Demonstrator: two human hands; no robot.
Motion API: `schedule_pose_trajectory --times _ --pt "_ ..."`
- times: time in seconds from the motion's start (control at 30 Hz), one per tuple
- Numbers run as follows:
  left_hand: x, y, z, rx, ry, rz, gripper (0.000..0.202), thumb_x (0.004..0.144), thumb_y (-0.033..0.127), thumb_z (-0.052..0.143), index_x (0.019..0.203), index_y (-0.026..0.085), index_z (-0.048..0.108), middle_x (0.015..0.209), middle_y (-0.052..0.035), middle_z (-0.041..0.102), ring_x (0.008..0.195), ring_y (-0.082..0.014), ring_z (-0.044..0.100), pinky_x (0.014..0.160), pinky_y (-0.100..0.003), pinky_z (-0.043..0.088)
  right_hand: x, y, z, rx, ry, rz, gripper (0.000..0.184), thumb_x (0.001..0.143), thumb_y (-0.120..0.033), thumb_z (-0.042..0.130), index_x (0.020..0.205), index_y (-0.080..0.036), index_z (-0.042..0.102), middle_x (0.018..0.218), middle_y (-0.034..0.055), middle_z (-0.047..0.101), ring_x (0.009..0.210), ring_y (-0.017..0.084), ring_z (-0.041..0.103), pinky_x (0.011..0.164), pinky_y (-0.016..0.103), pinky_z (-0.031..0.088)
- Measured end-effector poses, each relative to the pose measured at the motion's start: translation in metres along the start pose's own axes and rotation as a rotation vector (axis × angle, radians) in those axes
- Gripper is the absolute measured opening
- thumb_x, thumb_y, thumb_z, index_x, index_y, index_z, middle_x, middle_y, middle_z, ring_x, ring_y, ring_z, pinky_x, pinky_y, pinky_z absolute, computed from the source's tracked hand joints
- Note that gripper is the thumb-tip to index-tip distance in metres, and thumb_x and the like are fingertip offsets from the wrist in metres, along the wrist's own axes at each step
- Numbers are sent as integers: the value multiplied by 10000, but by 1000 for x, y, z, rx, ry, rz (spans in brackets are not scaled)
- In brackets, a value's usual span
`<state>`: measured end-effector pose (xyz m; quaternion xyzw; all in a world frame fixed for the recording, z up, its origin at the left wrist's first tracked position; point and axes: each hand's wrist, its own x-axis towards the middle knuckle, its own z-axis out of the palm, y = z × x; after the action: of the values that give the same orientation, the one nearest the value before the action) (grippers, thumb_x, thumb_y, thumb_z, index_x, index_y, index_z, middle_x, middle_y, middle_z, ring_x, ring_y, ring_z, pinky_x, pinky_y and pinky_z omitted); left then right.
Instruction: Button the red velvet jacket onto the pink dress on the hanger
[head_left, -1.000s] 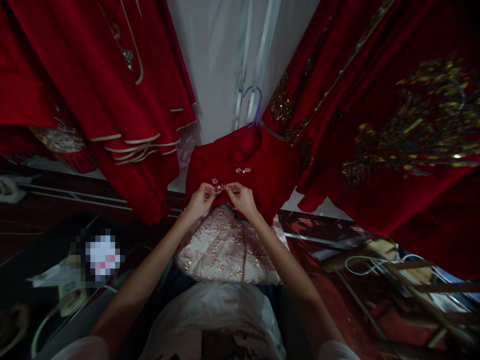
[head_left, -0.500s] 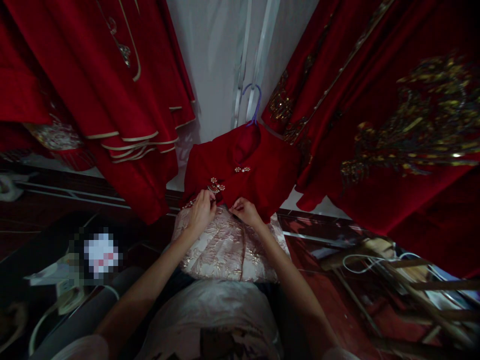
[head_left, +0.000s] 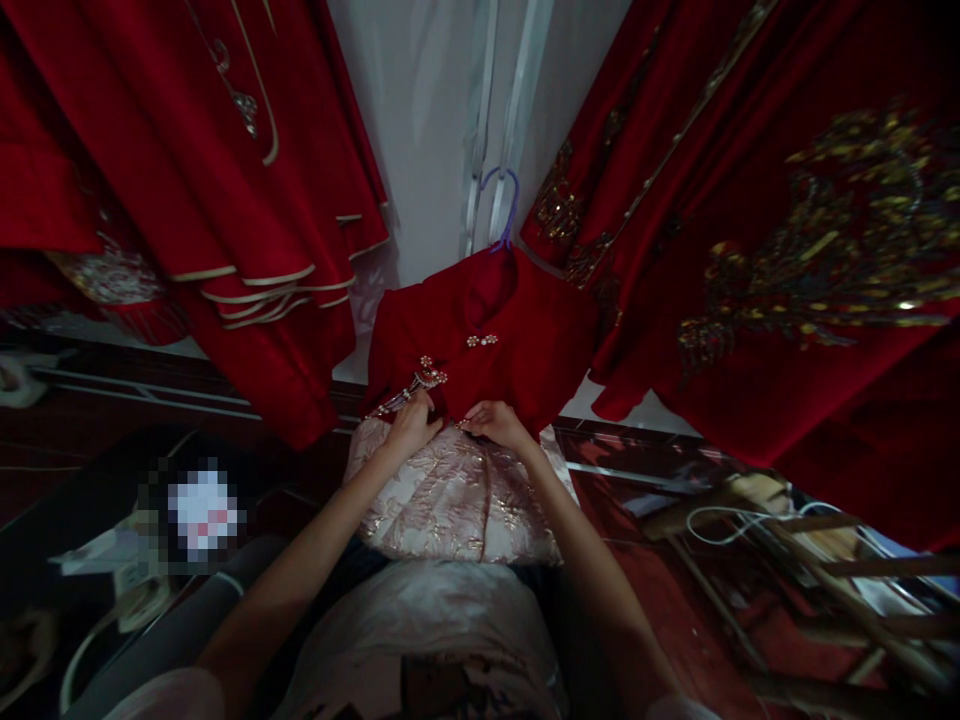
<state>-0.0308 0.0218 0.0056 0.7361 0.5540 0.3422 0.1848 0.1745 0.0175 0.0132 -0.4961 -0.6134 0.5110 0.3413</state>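
A red jacket (head_left: 544, 340) hangs from a purple hanger (head_left: 513, 205), its lower part lying over a pale brocade cloth (head_left: 442, 500) on my lap. A beaded flower clasp (head_left: 482, 341) sits below the collar, and a larger beaded ornament (head_left: 429, 374) with dangling strands is on the left front. My left hand (head_left: 415, 425) is closed on the jacket's lower front edge, just under that ornament. With thumb and fingers pinched, my right hand (head_left: 496, 424) grips the opposite edge, where small shiny beads show at the fingertips. The fingers partly hide this spot.
Red garments with pale trim (head_left: 277, 200) hang at the left, and a red garment with gold embroidery (head_left: 847, 240) hangs at the right. A wooden frame (head_left: 832, 570) with a white cable stands at the lower right. White cable and plug-like items (head_left: 142, 595) lie at the lower left.
My left hand has moved slightly down and right, uncovering more of the ornament's beaded strands. My right hand has shifted a little lower, still pinching at the jacket's edge.
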Motion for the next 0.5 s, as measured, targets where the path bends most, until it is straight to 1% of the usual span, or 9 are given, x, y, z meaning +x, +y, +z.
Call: schedule_pose_trajectory --times 0.07,0.13,0.2,0.23,0.27,0.3,0.37,0.43,0.5 --pt "-2 3 8 -83 18 -19 310 598 142 704 831 186 505 826 -87 601 814 -268 634 795 -431 503 -8 -13 -5 123 -163 65 319 551 -288 818 774 -127 656 680 22 699 615 113 642 616 236 531" --pt "-7 6 19 -177 38 5 477 538 135 738 962 160 521 978 -135 619 966 -296 626 872 -448 490 -16 -27 -8 222 -318 86 341 565 -297 817 820 -125 669 753 32 718 668 113 661 656 235 538" --pt "-13 8 32 -259 73 34 622 550 178 749 1112 152 483 1125 -171 598 1069 -307 600 912 -455 479 -22 -39 -6 290 -397 78 342 593 -304 807 857 -131 676 817 39 729 715 111 673 692 232 540" --pt "-15 8 38 -284 90 33 630 585 210 740 1149 159 463 1148 -173 596 1064 -302 607 899 -450 488 -24 -43 -4 314 -396 66 337 602 -307 803 862 -132 678 824 38 730 724 108 675 700 227 539" --pt "-17 8 43 -291 108 18 592 632 229 715 1159 169 454 1132 -168 608 1024 -292 627 865 -437 504 -24 -45 -2 332 -368 53 334 602 -308 803 857 -132 678 811 33 728 718 103 673 701 222 538" --pt "-18 8 47 -276 125 -15 535 672 222 683 1152 175 453 1086 -160 630 963 -283 649 818 -419 519 -23 -46 1 345 -320 39 334 592 -309 808 843 -130 678 780 24 724 697 97 667 691 216 536" --pt "-18 9 52 -182 143 -101 458 708 159 624 1135 172 458 978 -150 661 858 -276 672 735 -380 524 -19 -44 7 359 -204 10 349 556 -311 824 810 -127 672 716 4 706 642 86 646 658 208 533" --pt "-15 11 51 -42 138 -186 445 716 101 573 1144 154 462 947 -164 672 850 -284 677 720 -356 511 -13 -39 12 360 -103 -14 372 519 -323 838 783 -128 664 679 -4 692 598 81 625 624 207 530" --pt "-11 13 48 79 117 -244 422 739 96 542 1152 140 468 994 -183 670 903 -287 672 746 -340 500 -8 -33 14 348 -38 -40 387 502 -345 844 767 -133 657 678 3 691 592 87 620 611 216 532"
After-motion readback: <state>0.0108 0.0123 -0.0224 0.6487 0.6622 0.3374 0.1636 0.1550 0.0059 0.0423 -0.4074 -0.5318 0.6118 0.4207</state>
